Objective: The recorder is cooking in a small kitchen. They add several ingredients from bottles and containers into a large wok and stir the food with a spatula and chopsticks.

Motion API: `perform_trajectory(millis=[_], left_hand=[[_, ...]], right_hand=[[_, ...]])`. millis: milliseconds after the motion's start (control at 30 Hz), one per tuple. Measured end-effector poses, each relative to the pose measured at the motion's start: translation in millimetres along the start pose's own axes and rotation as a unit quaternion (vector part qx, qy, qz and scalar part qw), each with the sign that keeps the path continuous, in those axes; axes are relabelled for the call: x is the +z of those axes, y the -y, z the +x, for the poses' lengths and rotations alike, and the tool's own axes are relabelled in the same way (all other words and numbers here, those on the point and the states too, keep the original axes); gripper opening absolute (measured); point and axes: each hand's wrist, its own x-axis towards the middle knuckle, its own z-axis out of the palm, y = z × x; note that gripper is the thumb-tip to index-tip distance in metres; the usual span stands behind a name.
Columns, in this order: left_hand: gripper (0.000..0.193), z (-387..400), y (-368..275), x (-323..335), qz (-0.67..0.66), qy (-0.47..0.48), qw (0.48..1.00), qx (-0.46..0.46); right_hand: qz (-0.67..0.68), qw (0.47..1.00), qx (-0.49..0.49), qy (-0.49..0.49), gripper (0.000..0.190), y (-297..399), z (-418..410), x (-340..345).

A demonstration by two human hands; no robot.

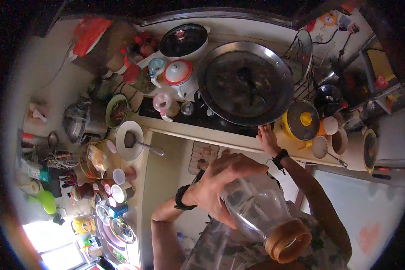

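Note:
My left hand (pixel 219 185) grips a clear jar (pixel 253 199) close to my chest. The jar is tilted, its brown-rimmed mouth pointing down and towards my body. My right hand (pixel 267 136) reaches out to the front edge of the black cooktop (pixel 222 123), just below a large round pan (pixel 288 81). Its fingertips are partly hidden under the pan's rim, so what they touch is unclear. The pan has a wide steel rim, and a dark knob shape shows in its middle, perhaps on a glass lid.
Right of the pan stands a yellow pot (pixel 302 118) with a lid. Left of it are a red-rimmed enamel pot (pixel 178 72), a pink-topped pitcher (pixel 162 102) and a black-lidded pot (pixel 184 40). A white bowl (pixel 121 148) with a ladle sits at the counter's corner.

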Motion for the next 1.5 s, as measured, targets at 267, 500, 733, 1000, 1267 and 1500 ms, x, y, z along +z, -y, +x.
perform_trajectory(millis=[267,500,733,1000,1267,1500], left_hand=[[0.088,3.5,4.8,-19.0,0.048,0.05,0.998,0.01],[0.088,4.3,12.3,-30.3,0.048,0.07,0.996,0.027],[0.094,6.1,20.5,-44.6,0.037,0.088,0.995,0.034],[0.104,-20.3,19.8,-64.5,0.0,-0.029,0.995,-0.096],[0.084,-13.0,14.9,-78.1,0.077,0.032,0.996,0.0],[0.076,-5.5,15.5,-73.2,0.041,0.02,0.998,0.052]], right_hand=[[-0.125,0.99,-0.023,-0.054,0.051,7.3,-24.2,-11.2],[0.007,0.996,0.066,0.061,0.018,87.0,15.6,-111.8],[-0.085,0.991,-0.057,-0.087,0.035,101.2,129.5,-149.8],[-0.16,0.97,0.051,0.177,0.062,75.4,200.5,-84.5],[-0.163,0.973,0.077,0.147,0.078,54.0,197.9,-66.8],[-0.134,0.977,0.088,0.14,0.073,54.1,197.8,-77.3]])
